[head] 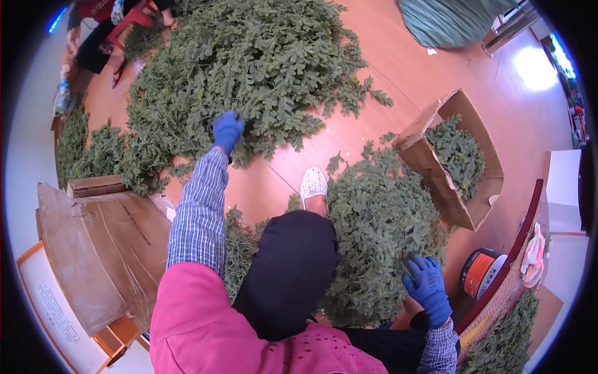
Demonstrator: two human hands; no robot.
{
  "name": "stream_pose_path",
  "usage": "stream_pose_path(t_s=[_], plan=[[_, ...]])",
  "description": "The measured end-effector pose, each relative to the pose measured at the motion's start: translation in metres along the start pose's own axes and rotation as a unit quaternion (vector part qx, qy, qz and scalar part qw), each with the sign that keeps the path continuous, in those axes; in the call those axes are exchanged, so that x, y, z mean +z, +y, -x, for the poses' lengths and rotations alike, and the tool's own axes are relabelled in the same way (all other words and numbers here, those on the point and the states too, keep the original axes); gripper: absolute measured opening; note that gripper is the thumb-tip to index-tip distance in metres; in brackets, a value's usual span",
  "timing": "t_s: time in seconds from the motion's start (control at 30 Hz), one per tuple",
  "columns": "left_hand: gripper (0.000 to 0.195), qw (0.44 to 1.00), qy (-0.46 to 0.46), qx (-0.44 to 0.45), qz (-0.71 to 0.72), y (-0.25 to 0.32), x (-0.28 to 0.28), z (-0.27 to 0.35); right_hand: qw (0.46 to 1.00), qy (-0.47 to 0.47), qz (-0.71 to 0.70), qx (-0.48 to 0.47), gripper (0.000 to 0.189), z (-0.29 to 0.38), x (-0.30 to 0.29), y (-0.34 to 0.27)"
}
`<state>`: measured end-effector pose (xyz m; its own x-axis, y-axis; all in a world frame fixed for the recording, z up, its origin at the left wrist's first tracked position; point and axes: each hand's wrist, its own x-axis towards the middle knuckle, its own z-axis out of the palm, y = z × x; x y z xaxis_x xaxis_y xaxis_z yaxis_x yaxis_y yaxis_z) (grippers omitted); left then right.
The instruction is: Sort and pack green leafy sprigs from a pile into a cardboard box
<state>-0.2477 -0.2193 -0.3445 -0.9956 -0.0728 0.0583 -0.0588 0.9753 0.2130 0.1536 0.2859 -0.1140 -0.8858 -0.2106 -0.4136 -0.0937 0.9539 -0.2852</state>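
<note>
My left hand (228,132), in a blue knit work glove, reaches to the near edge of a large heap of leafy green sprigs (252,61) on the floor. Its fingertips meet the leaves, and whether they grip a sprig is hidden. My right hand (427,286), gloved too, is at the right side of a smaller mound of similar sprigs (378,210). Its thumb stands apart from the fingers, and nothing shows in its grasp. Between the two piles is a white openwork shoe (314,183) on my foot.
An opened cardboard box (420,161) holding sprigs lies tilted at right. Below it are a black-and-orange tub (481,273) and a red-edged chair (502,262). A large carton (117,248) stands left. Another person (96,37) sits at upper left. A green sack (458,21) rests top right.
</note>
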Motion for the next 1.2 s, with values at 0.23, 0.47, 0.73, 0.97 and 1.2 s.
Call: stream_pose_path(t_s=[0.23, 0.47, 0.73, 0.97, 1.2], plan=[[0.031, 0.962, -0.104, -0.077, 0.242, -0.093, -0.054, 0.052, 0.998, 0.060, 0.012, -0.015, 0.041, 0.024, -0.016, -0.012], [0.025, 0.848, -0.199, -0.079, 0.486, -0.025, -0.208, 0.061, 0.991, 0.122, 0.056, -0.027, 0.039, 0.057, -0.032, -0.024], [0.033, 0.759, -0.364, 0.217, 0.494, 0.159, -0.364, 0.113, 0.919, 0.337, -0.181, -0.091, 0.051, 0.070, -0.064, -0.046], [0.030, 0.602, -0.546, 0.247, 0.527, 0.294, -0.380, 0.225, 0.859, 0.486, -0.152, -0.057, 0.081, 0.075, -0.069, -0.035], [0.022, 0.448, -0.631, 0.221, 0.594, 0.324, -0.330, 0.303, 0.868, 0.384, -0.314, -0.030, 0.065, 0.082, -0.066, -0.040]])
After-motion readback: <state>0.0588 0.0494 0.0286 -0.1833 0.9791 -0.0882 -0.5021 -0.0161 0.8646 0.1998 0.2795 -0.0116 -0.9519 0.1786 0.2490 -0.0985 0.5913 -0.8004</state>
